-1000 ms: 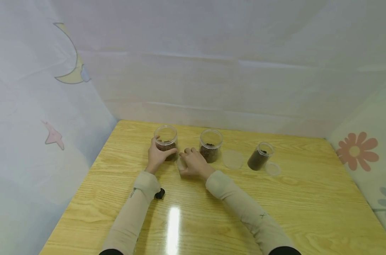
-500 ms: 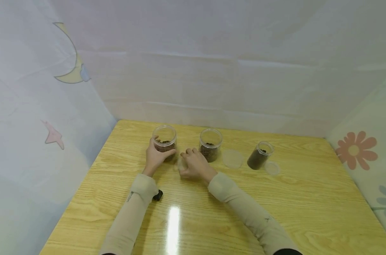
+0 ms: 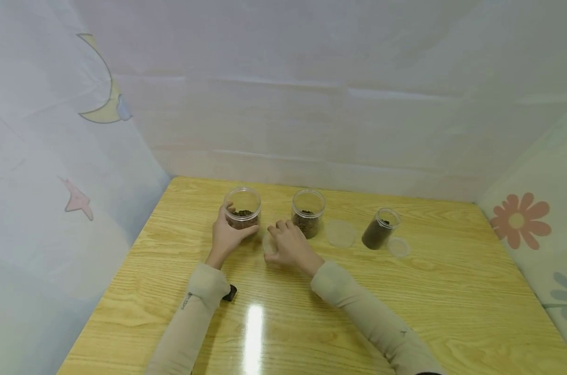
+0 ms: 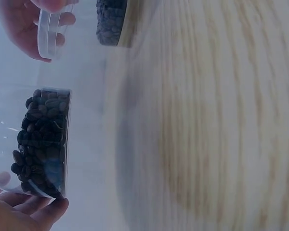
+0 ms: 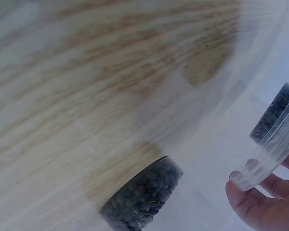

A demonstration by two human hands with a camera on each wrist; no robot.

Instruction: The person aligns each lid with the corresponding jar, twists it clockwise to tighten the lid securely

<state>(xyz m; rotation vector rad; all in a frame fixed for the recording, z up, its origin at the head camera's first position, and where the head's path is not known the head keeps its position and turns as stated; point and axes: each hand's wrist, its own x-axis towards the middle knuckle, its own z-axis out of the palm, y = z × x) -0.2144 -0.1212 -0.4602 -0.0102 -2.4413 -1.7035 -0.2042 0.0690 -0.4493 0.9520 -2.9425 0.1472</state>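
My left hand [image 3: 227,234] grips a clear round jar [image 3: 242,206] partly filled with dark brown beans [image 4: 44,139]. The jar has no lid on, and its base looks slightly off the table in the left wrist view. To its right, my right hand [image 3: 290,242] holds a translucent plastic lid [image 5: 274,151] by its edge. The lid [image 4: 49,33] stands on its side, apart from the jar; the hand hides part of it in the head view. Just beyond the right hand stands a second, lidless jar of beans [image 3: 307,214].
A flat translucent lid [image 3: 340,234] lies right of the second jar. Farther right are a narrower, lidless jar of dark contents [image 3: 379,230] and a small lid [image 3: 398,247]. Near the left cuff is a small black object [image 3: 229,293]. A cloth backdrop [image 3: 283,130] rises behind the wooden table [image 3: 452,291].
The jar in my left hand has shifted slightly and its base appears higher. My right hand has moved a little to the right and nearer to me, still holding the lid.
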